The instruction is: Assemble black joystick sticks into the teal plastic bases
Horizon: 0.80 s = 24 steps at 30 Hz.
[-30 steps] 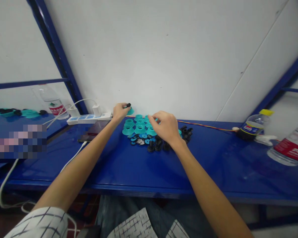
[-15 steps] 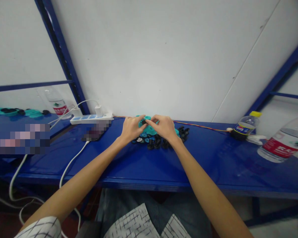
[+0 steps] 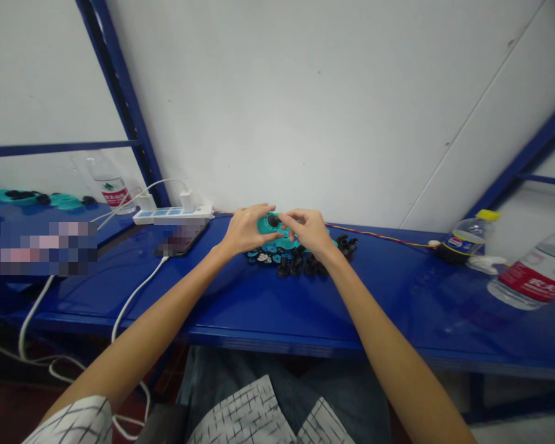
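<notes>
A blue steel bench stands against white panel walls.

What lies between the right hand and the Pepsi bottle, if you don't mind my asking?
The head view shows black parts and a thin wire between the right hand and the Pepsi bottle.

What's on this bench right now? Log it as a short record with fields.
Left hand: holding a teal plastic disc
Right hand: fingertips beside a black knob on the disc
Below the hands: black plastic fittings, small blue discs
Surface: blue bench
Also on bench: power strip, phone, Pepsi bottle, red-labelled water bottle
</notes>
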{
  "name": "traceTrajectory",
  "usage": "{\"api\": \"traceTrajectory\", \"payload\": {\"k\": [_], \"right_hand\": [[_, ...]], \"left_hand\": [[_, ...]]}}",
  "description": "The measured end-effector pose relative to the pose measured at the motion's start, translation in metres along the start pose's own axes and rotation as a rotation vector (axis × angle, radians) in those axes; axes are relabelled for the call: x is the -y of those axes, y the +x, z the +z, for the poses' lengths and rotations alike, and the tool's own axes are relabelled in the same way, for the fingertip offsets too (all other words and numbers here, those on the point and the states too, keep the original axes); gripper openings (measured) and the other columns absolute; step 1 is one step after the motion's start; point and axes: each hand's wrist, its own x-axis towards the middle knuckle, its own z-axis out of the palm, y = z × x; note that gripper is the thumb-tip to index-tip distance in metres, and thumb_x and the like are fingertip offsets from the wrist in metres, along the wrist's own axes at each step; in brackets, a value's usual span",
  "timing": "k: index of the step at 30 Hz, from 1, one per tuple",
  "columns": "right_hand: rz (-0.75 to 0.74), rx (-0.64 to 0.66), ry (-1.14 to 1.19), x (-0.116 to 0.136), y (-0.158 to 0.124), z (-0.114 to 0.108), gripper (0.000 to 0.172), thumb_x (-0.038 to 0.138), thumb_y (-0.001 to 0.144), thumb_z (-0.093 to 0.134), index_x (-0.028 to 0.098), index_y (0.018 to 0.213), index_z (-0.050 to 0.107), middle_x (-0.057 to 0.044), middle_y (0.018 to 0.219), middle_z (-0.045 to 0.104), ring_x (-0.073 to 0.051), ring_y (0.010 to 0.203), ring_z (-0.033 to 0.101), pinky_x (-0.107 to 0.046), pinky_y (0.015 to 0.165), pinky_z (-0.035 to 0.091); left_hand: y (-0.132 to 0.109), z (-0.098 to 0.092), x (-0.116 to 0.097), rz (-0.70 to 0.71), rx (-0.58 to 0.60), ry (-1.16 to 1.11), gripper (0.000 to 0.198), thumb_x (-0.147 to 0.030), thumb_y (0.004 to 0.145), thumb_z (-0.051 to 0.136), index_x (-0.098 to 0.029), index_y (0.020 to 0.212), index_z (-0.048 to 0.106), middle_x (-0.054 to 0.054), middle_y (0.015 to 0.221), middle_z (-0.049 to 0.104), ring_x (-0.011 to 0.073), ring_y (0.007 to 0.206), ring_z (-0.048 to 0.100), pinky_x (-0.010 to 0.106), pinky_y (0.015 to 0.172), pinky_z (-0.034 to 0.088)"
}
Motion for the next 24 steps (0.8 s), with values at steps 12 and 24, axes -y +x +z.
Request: {"api": "traceTrajectory", "payload": {"k": [12,24], "right_hand": [[0.085,0.06,0.098,0.011,-0.003,0.001,0.037,0.052,0.08,0.061,0.016,0.082,0.066,0.001,0.058,0.058,-0.008,0.041,0.046,-0.021,0.039,0.034],[0.06,-0.159,-0.437,0.015,-0.006,0.003,0.064,0.068,0.085,0.047,0.018,0.046,0.053,-0.001,0.04,0.045,-0.012,0.045,0.045,-0.026,0.051,0.035]], "left_hand": [[0.001,-0.007,0.006,-0.015,0.083,-0.156,0.055,-0.044,0.069,0.077,-0.018,0.118,0.067,0.01,0.125,0.068,0.0263,0.113,0.065,0.037,0.099,0.048],[-0.005,0.0,-0.02,0.055,-0.064,0.118,0.042,-0.034,0.077,0.071,-0.017,0.115,0.064,0.012,0.118,0.069,0.027,0.113,0.061,0.04,0.097,0.044]]}}
